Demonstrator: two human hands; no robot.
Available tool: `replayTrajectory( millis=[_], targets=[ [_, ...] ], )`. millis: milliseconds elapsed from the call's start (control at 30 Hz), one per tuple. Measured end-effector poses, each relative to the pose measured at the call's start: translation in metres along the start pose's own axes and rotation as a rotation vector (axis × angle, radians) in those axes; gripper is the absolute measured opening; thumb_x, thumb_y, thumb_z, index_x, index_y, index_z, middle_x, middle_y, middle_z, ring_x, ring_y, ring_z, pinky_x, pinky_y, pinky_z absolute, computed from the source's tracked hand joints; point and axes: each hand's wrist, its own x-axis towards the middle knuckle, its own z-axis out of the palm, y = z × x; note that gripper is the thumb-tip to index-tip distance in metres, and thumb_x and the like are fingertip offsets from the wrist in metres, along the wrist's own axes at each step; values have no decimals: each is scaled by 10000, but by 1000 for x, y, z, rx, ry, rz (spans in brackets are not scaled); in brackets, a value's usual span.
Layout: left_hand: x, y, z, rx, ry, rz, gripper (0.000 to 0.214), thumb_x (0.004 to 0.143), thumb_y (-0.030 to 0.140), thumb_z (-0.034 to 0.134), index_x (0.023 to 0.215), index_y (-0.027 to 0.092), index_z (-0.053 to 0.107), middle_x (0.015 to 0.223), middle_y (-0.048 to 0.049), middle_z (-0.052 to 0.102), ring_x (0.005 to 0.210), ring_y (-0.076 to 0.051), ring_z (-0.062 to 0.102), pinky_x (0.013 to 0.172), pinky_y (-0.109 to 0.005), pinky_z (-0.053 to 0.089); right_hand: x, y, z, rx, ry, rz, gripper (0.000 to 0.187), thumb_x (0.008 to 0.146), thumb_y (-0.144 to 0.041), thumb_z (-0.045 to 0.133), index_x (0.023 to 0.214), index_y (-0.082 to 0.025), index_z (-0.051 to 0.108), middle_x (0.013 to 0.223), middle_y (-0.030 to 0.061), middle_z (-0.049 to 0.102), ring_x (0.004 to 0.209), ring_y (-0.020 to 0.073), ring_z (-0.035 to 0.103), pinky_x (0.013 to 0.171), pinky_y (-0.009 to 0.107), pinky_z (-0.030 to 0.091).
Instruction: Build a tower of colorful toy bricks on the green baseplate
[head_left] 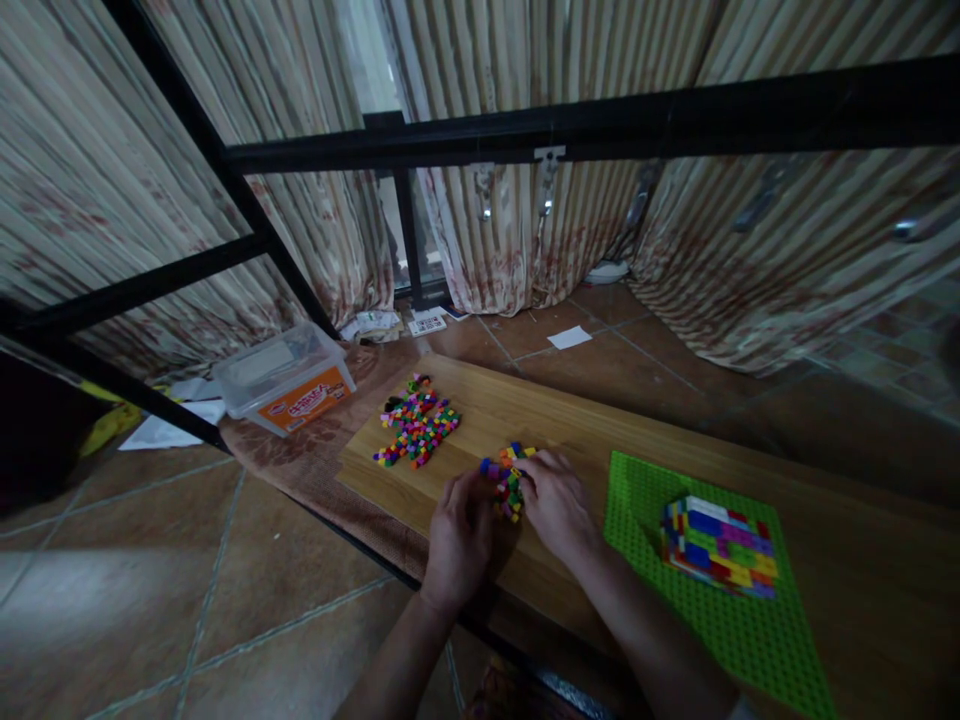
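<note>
Both forearms reach in from the lower edge, palms down, and the hands meet over a small cluster of coloured bricks on the wooden tabletop. The left hand lies with its back up and wrist straight. Its fingers are bent, with the tips against the near left side of the cluster. The right hand comes in at a slant from the right, knuckles raised, and its fingers curve down onto the cluster's right and far side. The cluster sits between the two sets of fingertips and touches both. The backs of the hands hide whether either one actually pinches a brick, so that cannot be told.

Beyond the left fingertips, well apart, lies a larger loose pile of bricks, and farther that way stands a clear plastic box with an orange label. To the right of the right hand, near its wrist, is a green baseplate carrying a multicoloured brick block.
</note>
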Motion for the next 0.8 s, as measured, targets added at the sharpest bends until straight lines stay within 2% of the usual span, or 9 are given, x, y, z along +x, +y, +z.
replayTrajectory(
  millis=[100, 200, 300, 433, 600, 733, 800],
  targets=[
    [23, -5, -1, 65, -8, -29, 356, 834, 65, 465, 1143, 192, 587, 1100, -76, 604, 999, -168, 610, 888, -307, 517, -2, 1, -3, 26, 14, 4, 243, 843, -121, 521, 987, -233, 683, 955, 65, 642, 945, 229, 537, 850, 355, 435],
    [44, -9, -2, 155, -122, 8, 385, 788, 26, 473, 1101, 197, 620, 1089, -73, 602, 978, -172, 612, 897, -311, 508, -8, 0, -8, 93, 75, -5, 219, 853, -117, 511, 954, -215, 679, 968, 67, 638, 946, 227, 540, 848, 357, 443],
    [54, -10, -2, 229, -217, 51, 301, 796, 55, 485, 992, 203, 658, 1077, -73, 605, 929, -174, 615, 862, -310, 511, -23, -2, -14, 172, 154, -22, 199, 871, -126, 501, 940, -219, 662, 969, 51, 638, 935, 215, 548, 845, 361, 450],
    [54, -13, -2, 259, -216, 43, 207, 846, 135, 465, 927, 194, 647, 999, -69, 624, 852, -172, 620, 789, -300, 512, -52, -7, -22, 273, 241, -29, 198, 891, -126, 488, 940, -228, 651, 946, 39, 638, 928, 195, 562, 835, 343, 467],
    [54, -12, -4, 276, -144, 26, 174, 847, 236, 482, 929, 190, 629, 902, -65, 662, 829, -201, 639, 743, -310, 507, -84, -13, -37, 394, 305, -6, 212, 916, -129, 462, 983, -221, 640, 960, 48, 643, 930, 174, 576, 818, 320, 491],
    [49, 3, -9, 217, -82, -65, 246, 833, 379, 533, 958, 191, 631, 850, -58, 688, 712, -192, 654, 617, -280, 498, -108, -12, -48, 445, 347, 68, 206, 912, -135, 472, 978, -231, 642, 937, 34, 651, 893, 158, 591, 792, 303, 503],
    [40, 17, -9, 152, -90, -98, 291, 828, 421, 545, 995, 196, 624, 829, -49, 697, 674, -183, 659, 568, -260, 489, -118, -11, -54, 472, 354, 114, 205, 912, -142, 474, 974, -234, 646, 937, 31, 655, 890, 152, 599, 790, 292, 505]
  ],
)
